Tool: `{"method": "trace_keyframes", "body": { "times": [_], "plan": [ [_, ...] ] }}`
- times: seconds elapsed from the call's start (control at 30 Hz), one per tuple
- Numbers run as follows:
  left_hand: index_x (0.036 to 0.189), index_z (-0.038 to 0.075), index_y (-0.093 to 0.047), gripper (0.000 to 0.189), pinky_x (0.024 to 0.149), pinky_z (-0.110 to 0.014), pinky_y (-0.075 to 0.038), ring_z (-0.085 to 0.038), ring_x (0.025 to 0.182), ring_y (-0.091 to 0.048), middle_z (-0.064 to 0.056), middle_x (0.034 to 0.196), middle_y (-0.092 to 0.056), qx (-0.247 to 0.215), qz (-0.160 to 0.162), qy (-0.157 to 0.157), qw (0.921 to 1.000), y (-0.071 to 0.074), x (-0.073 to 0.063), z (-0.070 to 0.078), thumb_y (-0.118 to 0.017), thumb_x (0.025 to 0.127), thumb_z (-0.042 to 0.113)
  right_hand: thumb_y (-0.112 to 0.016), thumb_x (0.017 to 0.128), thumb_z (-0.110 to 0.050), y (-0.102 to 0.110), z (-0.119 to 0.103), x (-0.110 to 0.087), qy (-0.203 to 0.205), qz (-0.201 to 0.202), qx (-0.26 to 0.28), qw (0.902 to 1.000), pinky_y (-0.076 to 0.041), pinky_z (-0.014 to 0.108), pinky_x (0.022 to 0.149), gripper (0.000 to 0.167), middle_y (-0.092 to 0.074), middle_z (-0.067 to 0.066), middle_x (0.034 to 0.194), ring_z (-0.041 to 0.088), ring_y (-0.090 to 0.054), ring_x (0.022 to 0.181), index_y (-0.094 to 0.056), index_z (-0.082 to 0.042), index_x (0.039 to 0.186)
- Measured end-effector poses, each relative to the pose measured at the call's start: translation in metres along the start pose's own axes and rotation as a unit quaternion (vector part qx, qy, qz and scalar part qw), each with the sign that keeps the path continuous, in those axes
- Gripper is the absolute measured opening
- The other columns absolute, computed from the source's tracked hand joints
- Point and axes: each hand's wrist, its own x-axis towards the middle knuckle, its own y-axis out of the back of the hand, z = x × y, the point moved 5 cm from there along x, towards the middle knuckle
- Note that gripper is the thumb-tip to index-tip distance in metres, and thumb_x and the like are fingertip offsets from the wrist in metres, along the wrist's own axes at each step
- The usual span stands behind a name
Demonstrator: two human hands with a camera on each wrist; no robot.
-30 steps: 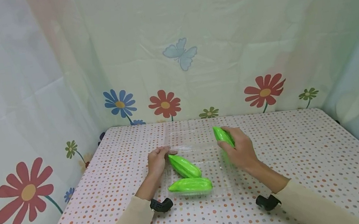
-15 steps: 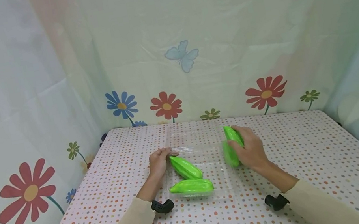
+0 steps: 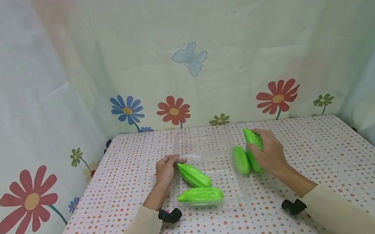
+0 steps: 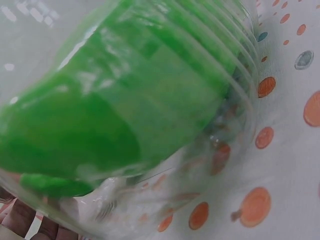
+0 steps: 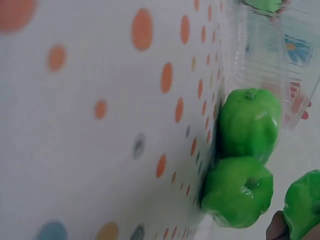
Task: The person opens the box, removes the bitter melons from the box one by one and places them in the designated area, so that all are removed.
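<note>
In the head view my right hand (image 3: 268, 151) grips a bright green ridged fruit (image 3: 251, 138), shaped like a starfruit. Two more such fruits lie side by side on the table beneath and left of it; the right wrist view shows this lower pair (image 5: 250, 122) with the held fruit (image 5: 304, 202) above. Two others sit in a clear plastic clamshell box (image 3: 222, 173): a slanted fruit (image 3: 195, 175) and, nearer me, a crosswise fruit (image 3: 200, 195). My left hand (image 3: 165, 170) holds the box's left edge near the hinge. Its fingers (image 4: 22, 217) show partly behind the plastic.
The box's open clear lid (image 3: 200, 137) lies back toward the wall. A dotted cloth (image 3: 323, 160) covers the table. Printed curtains (image 3: 234, 62) stand close behind the table and at both sides. Black wrist cameras (image 3: 294, 207) stick out from the forearms.
My right hand has moved to the right with its fruit, away from the box. The two fruits on the table beside the box now show plainly. The left hand stays on the box.
</note>
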Motion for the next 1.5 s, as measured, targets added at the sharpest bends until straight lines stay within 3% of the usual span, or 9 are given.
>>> {"method": "trace_keyframes", "body": {
  "times": [0.43,0.9,0.97,1.07,1.1,1.2,1.3,1.5],
  "plan": [
    [0.115,-0.005,-0.071,0.031,0.110,-0.041,-0.046,-0.023,0.116,-0.067,-0.008,0.096,-0.079,0.011,-0.002,-0.004,0.9999,0.000,0.003,0.004,-0.054,0.105,0.020,-0.062,0.096,-0.017,0.007,0.024,0.003,-0.033,0.018,-0.006,0.9993,-0.046,0.056,0.084,0.049,-0.057,0.027,0.125,0.040,-0.055,0.104,-0.052,0.005,0.138],
    [0.114,-0.003,-0.072,0.031,0.113,-0.043,-0.042,-0.025,0.124,-0.063,-0.014,0.100,-0.078,0.010,-0.006,-0.008,0.9999,-0.005,0.003,0.005,-0.055,0.106,0.021,-0.054,0.103,-0.024,0.013,0.048,0.003,-0.096,-0.023,-0.016,0.9950,-0.047,0.060,0.092,0.051,-0.055,0.030,0.131,0.044,-0.055,0.114,-0.047,0.005,0.143],
    [0.113,-0.002,-0.072,0.030,0.117,-0.043,-0.037,-0.023,0.123,-0.063,-0.014,0.100,-0.078,0.011,-0.003,-0.004,0.9999,-0.004,0.002,0.006,-0.055,0.105,0.021,-0.053,0.103,-0.025,0.011,0.050,0.004,-0.103,-0.029,-0.013,0.9942,-0.047,0.060,0.093,0.051,-0.055,0.031,0.132,0.044,-0.055,0.115,-0.047,0.005,0.144],
    [0.114,-0.001,-0.072,0.029,0.126,-0.045,-0.012,-0.023,0.124,-0.063,-0.015,0.100,-0.078,0.016,0.001,-0.001,0.9999,-0.002,0.001,0.006,-0.055,0.106,0.020,-0.054,0.103,-0.027,0.009,0.054,0.006,-0.114,-0.047,-0.011,0.9923,-0.049,0.058,0.089,0.052,-0.056,0.031,0.130,0.044,-0.056,0.112,-0.047,0.005,0.143],
    [0.115,-0.001,-0.072,0.030,0.126,-0.046,-0.010,-0.023,0.124,-0.063,-0.013,0.100,-0.078,0.018,0.003,0.003,0.9998,-0.001,0.001,0.005,-0.055,0.105,0.021,-0.054,0.103,-0.028,0.008,0.056,0.006,-0.121,-0.056,-0.011,0.9910,-0.049,0.057,0.088,0.052,-0.056,0.031,0.129,0.044,-0.056,0.111,-0.047,0.005,0.143],
    [0.117,-0.002,-0.071,0.031,0.126,-0.043,-0.016,-0.022,0.123,-0.063,-0.011,0.099,-0.078,0.017,0.003,0.009,0.9998,0.000,0.000,0.004,-0.055,0.105,0.021,-0.053,0.104,-0.032,0.005,0.061,0.009,-0.139,-0.085,-0.019,0.9864,-0.048,0.054,0.085,0.054,-0.056,0.031,0.127,0.043,-0.056,0.110,-0.046,0.004,0.144],
    [0.118,-0.004,-0.070,0.032,0.115,-0.040,-0.040,-0.022,0.119,-0.065,-0.009,0.097,-0.079,0.010,0.003,0.014,0.9998,0.000,0.000,0.003,-0.056,0.105,0.021,-0.051,0.104,-0.034,0.004,0.065,0.011,-0.153,-0.111,-0.025,0.9816,-0.048,0.053,0.084,0.056,-0.056,0.031,0.128,0.043,-0.056,0.110,-0.044,0.003,0.145],
    [0.118,-0.006,-0.069,0.033,0.112,-0.042,-0.044,-0.024,0.121,-0.064,-0.010,0.099,-0.078,0.008,0.001,0.008,0.9999,-0.001,-0.001,0.002,-0.054,0.106,0.020,-0.049,0.104,-0.033,0.000,0.069,0.010,-0.164,-0.136,-0.034,0.9764,-0.049,0.053,0.086,0.058,-0.053,0.033,0.132,0.045,-0.056,0.112,-0.042,0.005,0.147]
  ]
}}
